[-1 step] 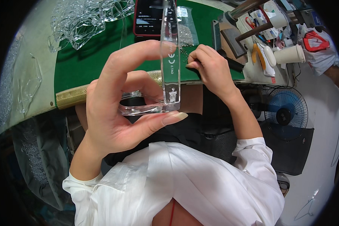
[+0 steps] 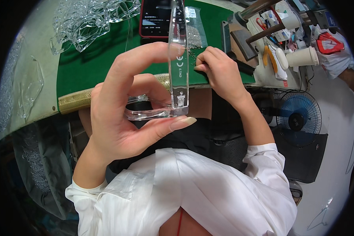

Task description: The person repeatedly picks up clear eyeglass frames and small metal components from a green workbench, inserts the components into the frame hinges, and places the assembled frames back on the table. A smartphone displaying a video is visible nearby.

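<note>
A clear plastic eyeglass frame (image 2: 179,84) is gripped in my left hand (image 2: 118,106), raised close before me. One temple arm stands upright with printing on it, my index fingertip against its far side and my thumb under the hinge corner. The rest of the frame runs back inside the curled fingers, partly hidden. On the green mat (image 2: 94,74), my right hand (image 2: 220,70) rests with thumb and fingertips pinched together. Whatever lies between them is too small or hidden to see. Tiny metal pieces (image 2: 192,55) are scattered beside those fingertips.
More clear eyeglass frames (image 2: 86,25) are heaped at the far left. A phone (image 2: 155,19) lies beyond my left hand, beside a plastic bag of small metal parts (image 2: 194,31). To the right are a metal-armed bench tool (image 2: 265,33), orange-handled pliers (image 2: 266,56), a cup (image 2: 303,57) and a fan (image 2: 299,114).
</note>
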The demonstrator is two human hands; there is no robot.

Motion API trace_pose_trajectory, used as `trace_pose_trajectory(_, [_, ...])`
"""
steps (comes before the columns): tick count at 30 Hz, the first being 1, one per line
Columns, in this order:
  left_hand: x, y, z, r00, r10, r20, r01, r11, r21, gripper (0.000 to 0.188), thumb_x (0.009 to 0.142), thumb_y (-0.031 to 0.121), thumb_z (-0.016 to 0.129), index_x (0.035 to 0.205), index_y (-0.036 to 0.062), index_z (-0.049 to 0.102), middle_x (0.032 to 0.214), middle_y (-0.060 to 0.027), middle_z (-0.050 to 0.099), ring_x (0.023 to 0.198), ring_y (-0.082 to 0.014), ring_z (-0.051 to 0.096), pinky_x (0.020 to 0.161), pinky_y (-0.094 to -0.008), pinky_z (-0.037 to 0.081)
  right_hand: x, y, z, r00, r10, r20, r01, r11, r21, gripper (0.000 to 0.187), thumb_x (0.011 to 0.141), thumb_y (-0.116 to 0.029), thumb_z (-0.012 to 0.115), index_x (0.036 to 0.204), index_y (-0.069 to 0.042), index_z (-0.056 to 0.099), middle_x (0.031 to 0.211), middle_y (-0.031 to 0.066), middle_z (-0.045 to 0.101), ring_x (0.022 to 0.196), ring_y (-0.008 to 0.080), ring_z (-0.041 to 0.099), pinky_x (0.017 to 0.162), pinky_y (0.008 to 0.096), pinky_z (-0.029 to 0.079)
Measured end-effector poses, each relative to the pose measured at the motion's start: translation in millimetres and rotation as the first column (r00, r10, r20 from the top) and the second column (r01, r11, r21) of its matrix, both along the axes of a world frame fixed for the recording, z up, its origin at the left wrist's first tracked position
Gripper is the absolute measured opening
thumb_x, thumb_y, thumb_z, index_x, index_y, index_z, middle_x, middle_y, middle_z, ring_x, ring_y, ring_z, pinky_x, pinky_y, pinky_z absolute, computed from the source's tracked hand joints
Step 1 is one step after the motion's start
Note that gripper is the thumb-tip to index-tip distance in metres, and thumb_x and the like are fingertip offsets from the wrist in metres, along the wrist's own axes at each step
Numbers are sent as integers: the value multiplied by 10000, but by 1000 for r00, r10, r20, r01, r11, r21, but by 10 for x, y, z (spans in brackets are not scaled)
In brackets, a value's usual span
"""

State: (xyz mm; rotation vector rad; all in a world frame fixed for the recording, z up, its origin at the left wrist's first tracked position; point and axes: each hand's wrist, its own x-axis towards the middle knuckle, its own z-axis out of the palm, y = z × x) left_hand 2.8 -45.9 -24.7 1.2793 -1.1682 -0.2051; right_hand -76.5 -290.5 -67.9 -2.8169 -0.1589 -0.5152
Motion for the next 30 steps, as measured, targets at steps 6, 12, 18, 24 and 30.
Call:
trace_pose_trajectory(6, [-16, -47, 19, 999, -32, -27, 32, 999, 1, 737, 713, 117, 775, 1287, -85, 359, 1321, -218, 454, 697, -170, 646, 619, -253, 531, -9, 125, 28, 996, -79, -41, 72, 986, -150, 112, 828, -119, 608, 822, -41, 528, 810, 89, 531, 783, 257, 555, 617, 373, 479])
trace_pose_trajectory(12, [-65, -163, 65, 998, -28, -64, 33, 997, 75, 744, 712, 79, 771, 1312, -83, 362, 1330, -196, 483, 674, -135, 626, 615, -230, 500, -73, -45, 107, 1000, 1, -17, 4, 953, 304, 63, 849, -44, 545, 816, -6, 507, 801, 98, 525, 701, 270, 528, 625, 340, 436])
trace_pose_trajectory(18, [-210, -371, 123, 998, -15, -65, 25, 986, 165, 771, 689, 82, 801, 1338, -39, 404, 1320, -135, 539, 627, -112, 620, 583, -215, 474, -185, 264, 943, 828, 345, 441, -462, 866, 190, 106, 739, -41, 623, 788, -25, 530, 727, 76, 511, 613, 206, 484, 538, 286, 389])
trace_pose_trajectory(24, [-235, -445, 98, 999, -35, -36, 40, 987, 159, 765, 700, 107, 798, 1343, -26, 406, 1192, -130, 618, 609, -142, 644, 568, -234, 485, -203, 228, 946, 825, 358, 437, -430, 899, 75, 203, 640, -114, 690, 770, -40, 553, 710, 60, 522, 590, 206, 485, 497, 288, 365])
trace_pose_trajectory(30, [-229, -451, 78, 1000, 6, 20, -8, 989, 148, 764, 699, 120, 800, 1341, -23, 410, 1073, -123, 664, 585, -156, 641, 551, -240, 479, -190, 221, 950, 832, 346, 433, -422, 902, 89, 189, 666, -135, 704, 765, -36, 576, 708, 46, 536, 600, 187, 496, 505, 281, 363])
